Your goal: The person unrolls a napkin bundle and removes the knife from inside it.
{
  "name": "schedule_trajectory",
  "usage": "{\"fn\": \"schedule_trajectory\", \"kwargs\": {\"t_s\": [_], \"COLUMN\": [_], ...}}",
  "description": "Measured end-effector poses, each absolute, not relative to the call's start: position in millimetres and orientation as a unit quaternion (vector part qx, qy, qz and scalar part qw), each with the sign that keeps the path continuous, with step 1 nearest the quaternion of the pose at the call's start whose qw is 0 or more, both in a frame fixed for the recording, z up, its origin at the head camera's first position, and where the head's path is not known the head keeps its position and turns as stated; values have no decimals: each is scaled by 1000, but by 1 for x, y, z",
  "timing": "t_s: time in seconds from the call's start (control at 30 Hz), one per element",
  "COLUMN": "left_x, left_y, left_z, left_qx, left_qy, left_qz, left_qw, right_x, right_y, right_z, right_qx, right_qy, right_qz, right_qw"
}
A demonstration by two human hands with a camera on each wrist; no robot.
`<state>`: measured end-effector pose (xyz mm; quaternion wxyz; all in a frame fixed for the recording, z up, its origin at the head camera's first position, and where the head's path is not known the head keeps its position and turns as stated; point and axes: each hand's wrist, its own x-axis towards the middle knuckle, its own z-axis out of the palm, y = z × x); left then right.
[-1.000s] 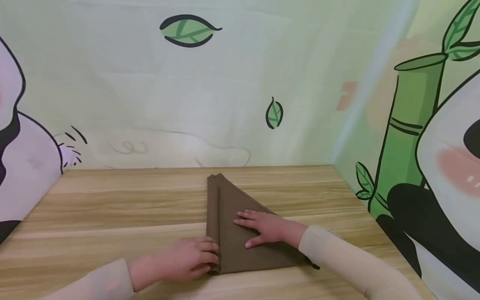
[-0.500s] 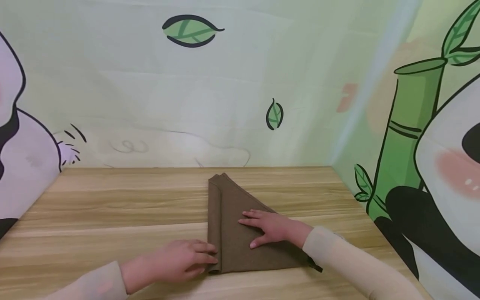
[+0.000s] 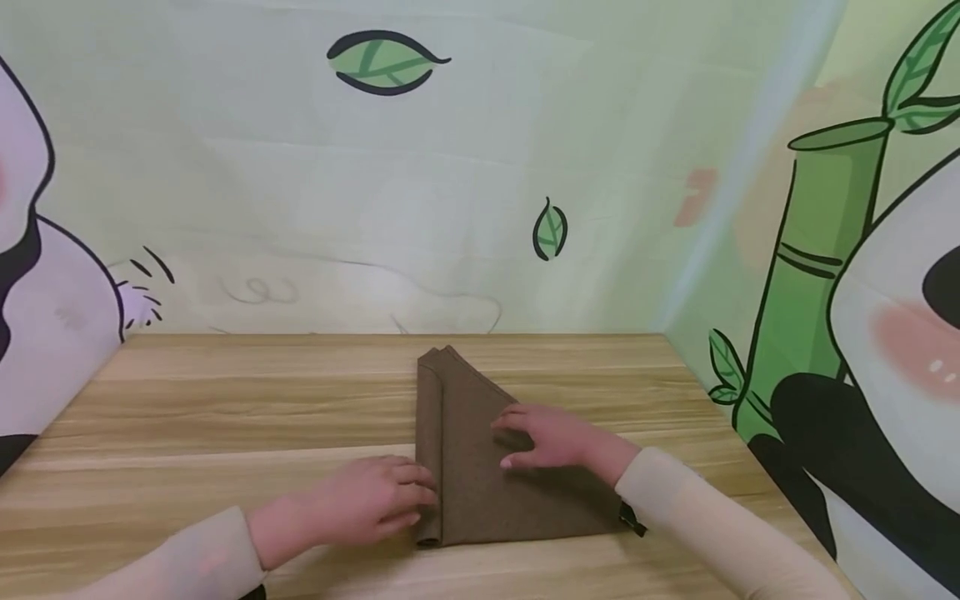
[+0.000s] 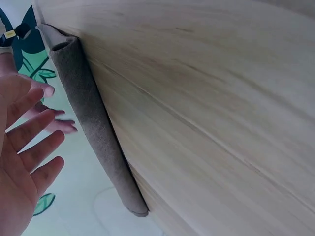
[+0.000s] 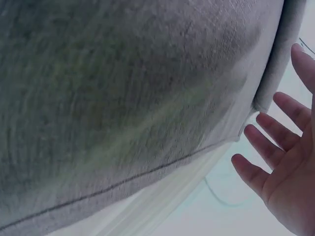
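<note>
A brown cloth [image 3: 480,492], folded into a triangle, lies on the wooden table. Its left edge forms a narrow roll [image 3: 429,417], whose hollow end shows in the left wrist view on the rolled cloth [image 4: 93,108]. My left hand [image 3: 360,504] hovers just left of the roll, its fingers relaxed and apart from it in the left wrist view. Over the sloping right side of the cloth hangs my right hand [image 3: 555,437], fingers loosely bent. The right wrist view shows this right hand [image 5: 290,162] raised off the cloth, holding nothing.
The wooden table [image 3: 225,392] meets a pale printed backdrop [image 3: 450,167] with leaves, bamboo and panda figures at its back and sides. A small black device [image 3: 632,518] sits under the right wrist, near the cloth's right corner.
Both hands have lifted from the cloth. My right hand has moved slightly up and right, its fingers drawing in; my left has left the roll's near end and risen. The cloth stays in place.
</note>
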<state>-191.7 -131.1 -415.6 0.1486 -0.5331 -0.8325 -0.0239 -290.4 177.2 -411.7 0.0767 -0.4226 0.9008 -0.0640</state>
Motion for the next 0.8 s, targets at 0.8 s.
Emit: {"fn": "schedule_trajectory", "kwargs": {"t_s": [0.8], "left_x": [-202], "left_y": [-99], "left_z": [-430], "left_qx": [-594], "left_qy": [-801], "left_qz": [-2], "left_qw": [71], "right_x": [-291], "right_y": [131], "right_z": [-437], "right_qx": [-433], "right_qy": [890], "right_qz": [-20], "right_qw": [146]}}
